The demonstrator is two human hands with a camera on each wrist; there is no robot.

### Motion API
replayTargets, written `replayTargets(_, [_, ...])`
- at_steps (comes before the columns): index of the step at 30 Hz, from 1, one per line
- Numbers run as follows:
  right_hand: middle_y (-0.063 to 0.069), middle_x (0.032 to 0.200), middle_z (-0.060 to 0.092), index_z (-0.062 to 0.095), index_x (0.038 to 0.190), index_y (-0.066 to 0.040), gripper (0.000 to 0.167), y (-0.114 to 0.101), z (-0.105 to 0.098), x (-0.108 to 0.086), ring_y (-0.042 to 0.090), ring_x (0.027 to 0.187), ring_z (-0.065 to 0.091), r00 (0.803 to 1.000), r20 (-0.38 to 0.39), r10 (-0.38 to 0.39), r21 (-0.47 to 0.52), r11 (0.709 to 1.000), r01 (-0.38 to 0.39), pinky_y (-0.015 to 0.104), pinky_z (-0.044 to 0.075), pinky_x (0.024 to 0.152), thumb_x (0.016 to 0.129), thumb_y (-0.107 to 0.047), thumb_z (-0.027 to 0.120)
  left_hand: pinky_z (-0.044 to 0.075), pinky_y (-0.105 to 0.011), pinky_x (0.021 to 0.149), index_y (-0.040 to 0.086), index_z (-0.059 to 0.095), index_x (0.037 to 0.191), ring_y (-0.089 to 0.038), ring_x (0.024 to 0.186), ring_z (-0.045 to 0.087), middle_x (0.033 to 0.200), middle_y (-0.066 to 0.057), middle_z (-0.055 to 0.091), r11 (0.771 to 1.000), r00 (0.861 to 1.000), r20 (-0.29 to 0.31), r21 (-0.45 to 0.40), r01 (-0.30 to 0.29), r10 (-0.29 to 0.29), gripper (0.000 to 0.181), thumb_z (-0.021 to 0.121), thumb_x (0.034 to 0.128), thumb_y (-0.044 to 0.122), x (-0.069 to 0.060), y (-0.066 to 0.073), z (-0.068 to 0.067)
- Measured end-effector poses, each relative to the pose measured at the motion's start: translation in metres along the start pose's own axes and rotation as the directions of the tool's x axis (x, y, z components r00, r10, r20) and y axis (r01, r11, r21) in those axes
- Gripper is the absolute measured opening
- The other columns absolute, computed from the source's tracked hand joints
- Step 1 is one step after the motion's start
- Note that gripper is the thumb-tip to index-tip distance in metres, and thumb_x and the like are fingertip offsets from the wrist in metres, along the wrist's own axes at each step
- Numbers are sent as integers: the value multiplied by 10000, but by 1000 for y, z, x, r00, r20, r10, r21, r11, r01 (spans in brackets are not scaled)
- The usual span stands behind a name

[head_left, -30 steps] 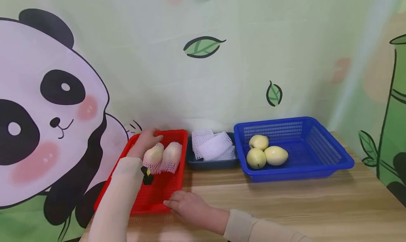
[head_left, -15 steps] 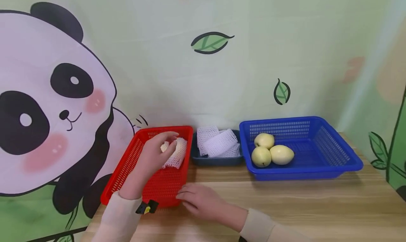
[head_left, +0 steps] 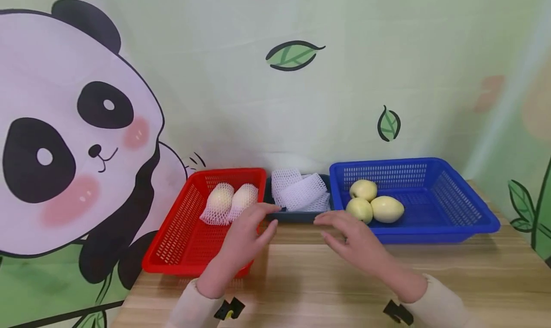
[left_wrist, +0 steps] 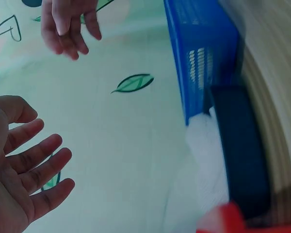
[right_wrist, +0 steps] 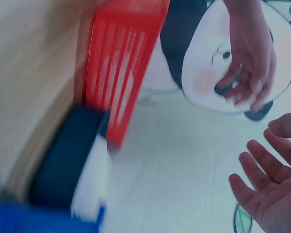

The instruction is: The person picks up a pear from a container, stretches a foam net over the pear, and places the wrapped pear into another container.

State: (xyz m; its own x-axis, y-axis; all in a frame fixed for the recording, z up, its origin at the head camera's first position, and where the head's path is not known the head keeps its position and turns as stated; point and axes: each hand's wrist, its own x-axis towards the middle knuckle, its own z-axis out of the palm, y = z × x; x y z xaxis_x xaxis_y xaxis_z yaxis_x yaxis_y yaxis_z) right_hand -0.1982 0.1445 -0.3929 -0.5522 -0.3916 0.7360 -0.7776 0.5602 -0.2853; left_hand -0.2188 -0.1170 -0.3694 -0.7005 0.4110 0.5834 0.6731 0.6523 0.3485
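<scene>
My left hand (head_left: pixel 245 237) hovers by the right side of the red basket (head_left: pixel 172 227), fingers loosely extended and holding nothing. Two pale fruits in white foam net sleeves, one of them a netted fruit (head_left: pixel 219 201), lie inside that basket. Near the front left corner of the blue basket (head_left: pixel 435 230) hangs my right hand (head_left: pixel 355 242), its fingers relaxed around nothing. Several bare yellow-green fruits, among them a front fruit (head_left: pixel 387 209), sit at the blue basket's left end. Between the baskets, white foam net sleeves (head_left: pixel 303 192) fill a small dark blue tray (head_left: pixel 301 217).
The wooden table (head_left: pixel 301 289) stretches in front of the containers. Right behind them hangs a backdrop cloth (head_left: pixel 241 103) printed with a panda and leaves. Each wrist wears a small black device.
My left hand has left the red basket's far rim and moved right and nearer. My right hand has let go of the front corner and moved right. The head view has shifted slightly.
</scene>
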Motion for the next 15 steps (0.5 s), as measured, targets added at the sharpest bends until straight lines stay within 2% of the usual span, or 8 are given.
replayTargets(2, [81, 1108, 763, 721, 1109, -58, 317, 7, -17, 4, 278, 1054, 703, 999, 27, 41, -32, 999, -40, 427, 582, 899, 811, 42, 759, 617, -357, 888, 72, 692, 1181, -227, 1032, 680, 1162, -89, 741, 1000, 1000, 8, 3, -16, 16, 325, 777, 870, 106, 0, 3, 6])
replayTargets(4, [109, 1129, 759, 717, 1126, -44, 279, 13, -36, 12, 307, 1074, 701, 990, 76, 122, -49, 992, -118, 462, 581, 907, 854, 14, 740, 619, -354, 881, 75, 699, 1176, -233, 1033, 679, 1161, -92, 741, 1000, 1000, 9, 6, -26, 26, 324, 782, 865, 116, 1, 7, 11])
replayTargets(6, [140, 1170, 749, 712, 1161, -33, 244, 20, -58, 23, 333, 1099, 694, 965, 149, 216, -68, 976, -208, 490, 582, 910, 917, -41, 707, 619, -358, 891, 77, 705, 1175, -240, 1045, 680, 1160, -96, 740, 999, 999, 4, 5, -44, 44, 321, 783, 868, 128, 3, 10, 16])
replayTargets(7, [159, 1195, 741, 705, 1181, -25, 240, 24, -68, 30, 352, 1115, 689, 945, 189, 266, -79, 964, -255, 507, 578, 923, 946, -66, 686, 619, -354, 898, 78, 709, 1174, -239, 1056, 682, 1159, -95, 739, 998, 998, -1, 11, -58, 58, 321, 787, 867, 135, 5, 12, 20])
replayTargets(9, [185, 1227, 727, 687, 1226, -11, 257, 33, -89, 46, 376, 1144, 677, 891, 278, 359, -115, 933, -340, 544, 566, 958, 999, -119, 632, 617, -347, 909, 78, 712, 1177, -239, 1074, 682, 1161, -98, 736, 995, 996, -3, 20, -95, 95, 323, 792, 872, 151, 8, 16, 27])
replayTargets(12, [198, 1203, 730, 670, 1244, 8, 287, 53, -112, 72, 384, 1123, 677, 822, 378, 425, -189, 905, -381, 576, 543, 979, 1027, -164, 595, 609, -316, 923, 89, 716, 1194, -222, 1085, 681, 1165, -84, 732, 987, 988, 10, 45, -156, 155, 343, 802, 878, 191, 15, 24, 40])
replayTargets(15, [213, 1153, 738, 662, 1236, 34, 311, 78, -124, 96, 381, 1076, 686, 761, 453, 464, -261, 885, -385, 572, 545, 949, 1032, -186, 580, 596, -290, 949, 107, 720, 1211, -206, 1096, 689, 1168, -68, 733, 973, 976, 34, 74, -217, 215, 361, 806, 883, 231, 22, 33, 56])
